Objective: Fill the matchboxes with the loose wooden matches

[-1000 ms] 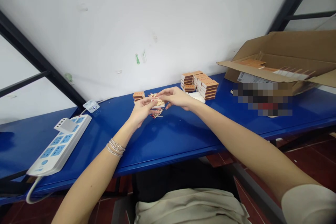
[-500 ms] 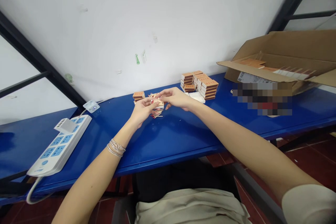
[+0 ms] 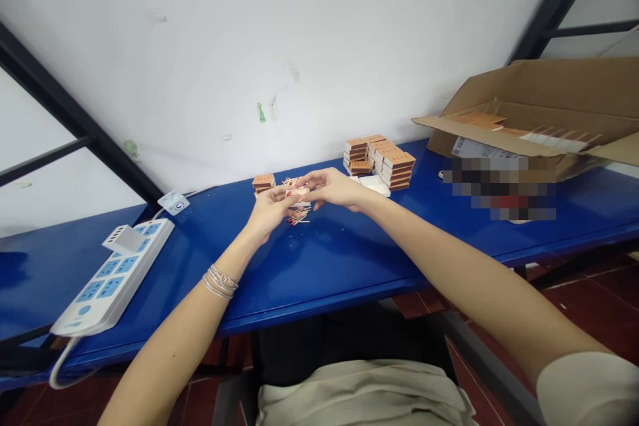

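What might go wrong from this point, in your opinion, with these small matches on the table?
The small matchbox is pinched between the left hand and the right hand, so a loose grip may drop it or spill matches. The red-tipped loose matches lie on the blue table right under the hands and might scatter. The stacked matchboxes stand near the right hand, so a careless move may topple them.

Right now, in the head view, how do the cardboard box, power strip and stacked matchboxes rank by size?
Cardboard box, then power strip, then stacked matchboxes; the strip is nearer the camera, so those two are unsure.
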The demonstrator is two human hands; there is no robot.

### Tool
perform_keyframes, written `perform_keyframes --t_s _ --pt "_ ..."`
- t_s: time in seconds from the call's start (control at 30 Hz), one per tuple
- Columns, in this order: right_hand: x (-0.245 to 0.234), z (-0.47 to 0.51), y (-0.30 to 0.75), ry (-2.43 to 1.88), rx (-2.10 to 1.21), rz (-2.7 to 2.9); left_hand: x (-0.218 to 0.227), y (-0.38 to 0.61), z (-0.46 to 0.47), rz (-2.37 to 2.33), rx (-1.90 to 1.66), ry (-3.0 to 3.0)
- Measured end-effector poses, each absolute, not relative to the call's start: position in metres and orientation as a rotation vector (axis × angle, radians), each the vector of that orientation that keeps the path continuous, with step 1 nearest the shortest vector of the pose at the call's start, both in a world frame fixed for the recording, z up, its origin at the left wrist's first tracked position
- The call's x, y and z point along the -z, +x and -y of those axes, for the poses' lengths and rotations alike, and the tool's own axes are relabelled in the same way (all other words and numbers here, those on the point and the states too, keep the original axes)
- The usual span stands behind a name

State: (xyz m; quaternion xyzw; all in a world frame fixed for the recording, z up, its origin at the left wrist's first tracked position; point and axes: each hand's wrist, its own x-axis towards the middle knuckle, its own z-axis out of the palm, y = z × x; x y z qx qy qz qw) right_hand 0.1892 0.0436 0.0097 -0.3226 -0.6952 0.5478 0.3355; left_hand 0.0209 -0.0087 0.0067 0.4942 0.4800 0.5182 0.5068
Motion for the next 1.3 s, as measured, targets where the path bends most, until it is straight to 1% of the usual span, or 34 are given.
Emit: perform_keyframes --t_s 0.37,0.6,0.93,1.3 --pt "-0.0132 -0.0423 0.1913 -0.922 -1.499 1.764 -0.0053 0.0218 0.0078 -1.170 -1.268 1.221" --pt "-0.0118 -0.0430 0.1903 -0.925 -1.436 1.786 -0.0040 0.0222 0.0081 -1.172 -1.250 1.241" --pt "-0.0111 -0.0438 0.1919 -0.873 -1.444 1.847 -0.0008 0.0209 0.0062 -1.161 -1.224 1.230" --pt "-0.0113 -0.0442 0.1901 -0.912 -1.395 1.791 -0.0038 0.0226 0.0097 -1.057 -1.200 1.184"
